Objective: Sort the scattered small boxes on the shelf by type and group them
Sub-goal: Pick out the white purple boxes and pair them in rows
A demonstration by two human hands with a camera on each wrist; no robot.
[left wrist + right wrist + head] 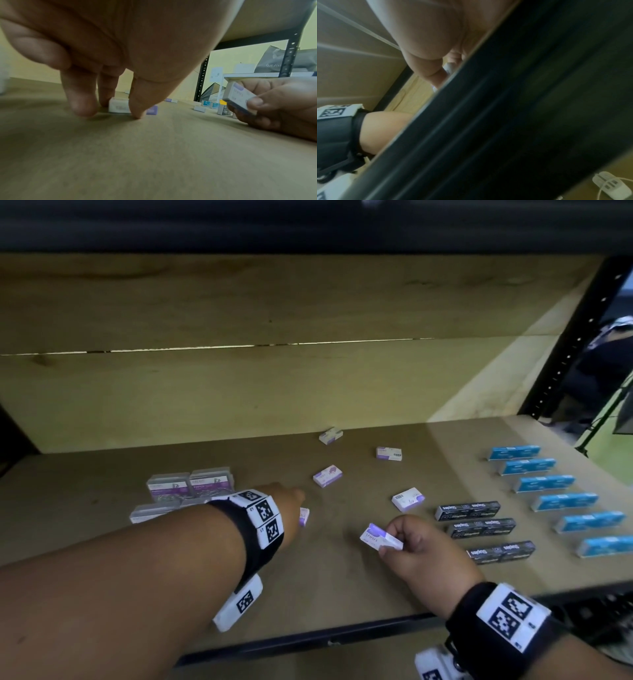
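Overhead: right hand (416,546) pinches purple-white box (380,539) | left-wrist only: left hand (120,54) fingertips (82,106) straddle small box (118,107)

I read "Staples", upside down, on the three dark boxes (467,510) at my 3 o'clock. Clear cases (211,481) at 10 o'clock say "PAPER". Purple-white box print is too blurred.

Dim shelf interior, daylight from right; wrist views blurred, edges distorted.
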